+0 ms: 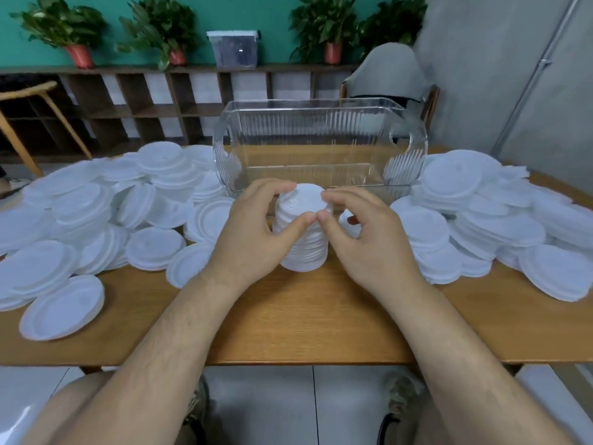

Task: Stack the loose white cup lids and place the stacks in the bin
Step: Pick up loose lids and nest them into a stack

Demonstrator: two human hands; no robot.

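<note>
A tall stack of white cup lids (305,242) stands on the wooden table (288,326) in front of me. My left hand (253,232) curls round its left side and my right hand (365,239) curls round its right side, thumbs meeting near the top. Just behind the stack is a clear ribbed plastic bin (321,139) with nothing inside. Loose white lids lie heaped on the left (96,213) and on the right (475,213) of the table.
Behind the table are a dark wooden shelf unit (144,104) with potted plants and a lidded box, a wooden chair (29,117) at left and a grey chair (391,75) at right. My knees and shoes show below the table's front edge.
</note>
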